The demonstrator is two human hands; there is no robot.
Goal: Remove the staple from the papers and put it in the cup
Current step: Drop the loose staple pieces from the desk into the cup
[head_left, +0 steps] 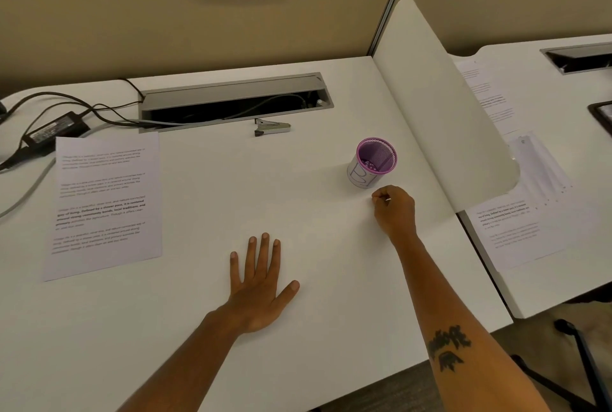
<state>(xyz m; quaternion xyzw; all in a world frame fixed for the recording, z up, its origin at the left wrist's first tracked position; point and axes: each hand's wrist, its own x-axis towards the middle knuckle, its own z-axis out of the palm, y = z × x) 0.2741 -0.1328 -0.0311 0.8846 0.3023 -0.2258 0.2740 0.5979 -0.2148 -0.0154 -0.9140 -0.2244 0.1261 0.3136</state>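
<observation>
A purple mesh cup (373,161) with a white label stands on the white desk (231,199), right of centre. My right hand (394,209) hovers just below the cup with its fingertips pinched together; whether a staple sits between them is too small to tell. My left hand (260,282) lies flat on the desk with fingers spread, holding nothing. Printed papers (104,203) lie at the left of the desk. A small metal staple remover (271,127) rests near the cable slot at the back.
A cable tray opening (231,102) runs along the back. A black power adapter (54,130) and cables lie at far left. A white divider panel (440,107) stands to the right, with more papers (516,213) on the neighbouring desk.
</observation>
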